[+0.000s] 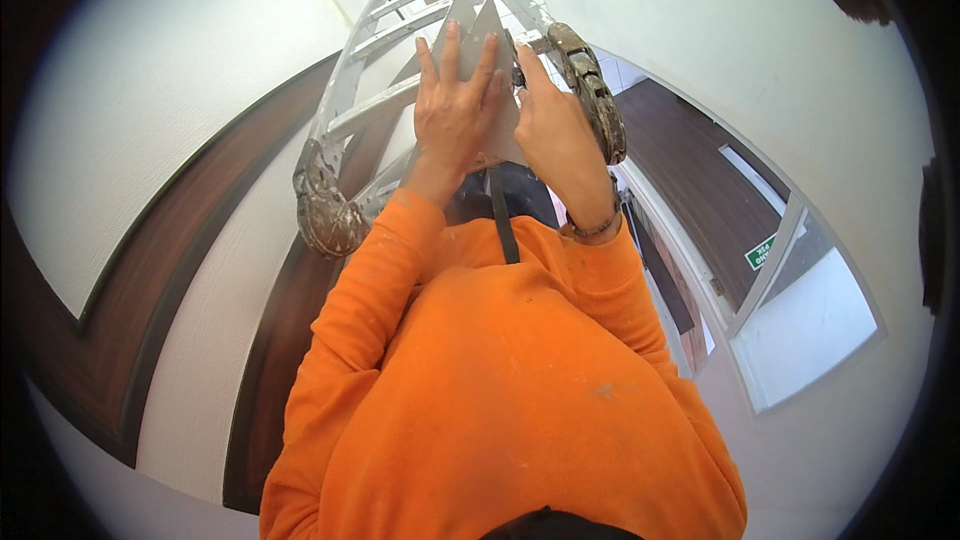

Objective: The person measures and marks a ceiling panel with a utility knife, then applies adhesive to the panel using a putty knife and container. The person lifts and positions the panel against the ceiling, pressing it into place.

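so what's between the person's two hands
In the head view, part of a flat grey piece shows between the left hand and right hand.

Smudged orange long-sleeved top (500, 380), dark bracelet (594, 229)

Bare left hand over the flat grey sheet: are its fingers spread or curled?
Spread: the left hand shows extended fingers with gaps, over the grey sheet.

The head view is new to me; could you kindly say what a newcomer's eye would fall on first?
First, surely, the bright orange top, filling the lower middle. Just above it, the left hand spreads its fingers over a pointed grey sheet, with the right hand close by at its right. Behind them, a pale, stained ladder runs to the upper edge.
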Demonstrator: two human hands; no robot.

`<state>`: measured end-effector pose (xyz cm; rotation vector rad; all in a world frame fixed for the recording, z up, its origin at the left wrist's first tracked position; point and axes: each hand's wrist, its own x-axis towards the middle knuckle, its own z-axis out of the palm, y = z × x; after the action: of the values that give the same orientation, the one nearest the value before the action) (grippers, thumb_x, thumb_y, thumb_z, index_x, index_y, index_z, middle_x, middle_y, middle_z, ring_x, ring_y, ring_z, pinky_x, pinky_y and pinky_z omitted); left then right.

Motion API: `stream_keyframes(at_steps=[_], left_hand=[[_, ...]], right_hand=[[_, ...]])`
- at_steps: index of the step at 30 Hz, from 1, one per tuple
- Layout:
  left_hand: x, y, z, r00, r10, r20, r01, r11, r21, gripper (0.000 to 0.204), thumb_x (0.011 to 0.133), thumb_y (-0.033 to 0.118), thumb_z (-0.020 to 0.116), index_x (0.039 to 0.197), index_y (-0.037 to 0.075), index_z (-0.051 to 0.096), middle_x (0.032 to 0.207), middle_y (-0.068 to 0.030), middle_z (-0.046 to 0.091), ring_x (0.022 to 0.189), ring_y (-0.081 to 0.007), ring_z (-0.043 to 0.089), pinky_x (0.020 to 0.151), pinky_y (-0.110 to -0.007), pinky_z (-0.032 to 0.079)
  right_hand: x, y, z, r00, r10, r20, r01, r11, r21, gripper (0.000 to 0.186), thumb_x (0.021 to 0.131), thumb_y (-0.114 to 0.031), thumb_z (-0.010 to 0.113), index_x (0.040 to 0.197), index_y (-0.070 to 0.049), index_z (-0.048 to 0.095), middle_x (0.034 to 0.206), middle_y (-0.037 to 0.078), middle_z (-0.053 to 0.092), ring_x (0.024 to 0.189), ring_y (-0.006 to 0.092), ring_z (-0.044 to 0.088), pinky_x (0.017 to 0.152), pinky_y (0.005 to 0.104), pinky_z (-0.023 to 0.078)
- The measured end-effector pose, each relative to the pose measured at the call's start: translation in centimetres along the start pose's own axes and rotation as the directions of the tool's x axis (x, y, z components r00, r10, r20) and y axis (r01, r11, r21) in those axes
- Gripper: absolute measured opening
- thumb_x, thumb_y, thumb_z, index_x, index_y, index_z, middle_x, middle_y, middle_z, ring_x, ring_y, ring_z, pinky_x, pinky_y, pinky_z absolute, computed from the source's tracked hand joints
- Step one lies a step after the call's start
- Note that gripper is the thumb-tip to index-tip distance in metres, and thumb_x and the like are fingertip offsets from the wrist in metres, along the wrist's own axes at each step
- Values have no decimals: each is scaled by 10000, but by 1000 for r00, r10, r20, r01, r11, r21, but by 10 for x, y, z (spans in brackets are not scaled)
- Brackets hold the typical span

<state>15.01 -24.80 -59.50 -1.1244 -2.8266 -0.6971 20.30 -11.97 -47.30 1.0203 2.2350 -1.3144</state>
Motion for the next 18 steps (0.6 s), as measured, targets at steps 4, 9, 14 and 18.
stream_keyframes(at_steps=[4,9,14,18], left_hand=[[0,3,0,1000,-25,9,26,1000,-5,488,970,339,726,1452,294,666,1553,-159,551,1309,-576,575,971,-516,609],[0,0,1,1000,-4,-9,4,1000,6,500,967,344,729,1460,303,657,1558,-152,545,1324,-572,566,953,-505,621],[-2,4,-3,1000,-20,15,20,1000,6,507,971,341,724,1471,312,644,1566,-148,539,1329,-573,560,951,-505,621],[-3,4,-5,999,-21,26,21,1000,15,511,961,342,732,1465,310,652,1564,-148,542,1325,-574,563,934,-500,626]], right_hand=[[5,-6,3,998,53,16,-52,997,-56,602,921,70,511,1516,49,425,1001,382,694,959,532,699,802,576,554],[-2,-2,2,1000,25,-4,-25,1000,-11,615,907,68,523,1514,52,421,997,382,693,951,535,695,790,580,548],[1,-3,1,999,33,16,-33,999,-3,622,896,75,523,1510,56,427,976,380,692,940,540,689,770,584,534],[-6,4,3,1000,-7,-17,7,1000,8,618,890,81,521,1502,55,434,960,370,694,926,543,687,756,586,531]])
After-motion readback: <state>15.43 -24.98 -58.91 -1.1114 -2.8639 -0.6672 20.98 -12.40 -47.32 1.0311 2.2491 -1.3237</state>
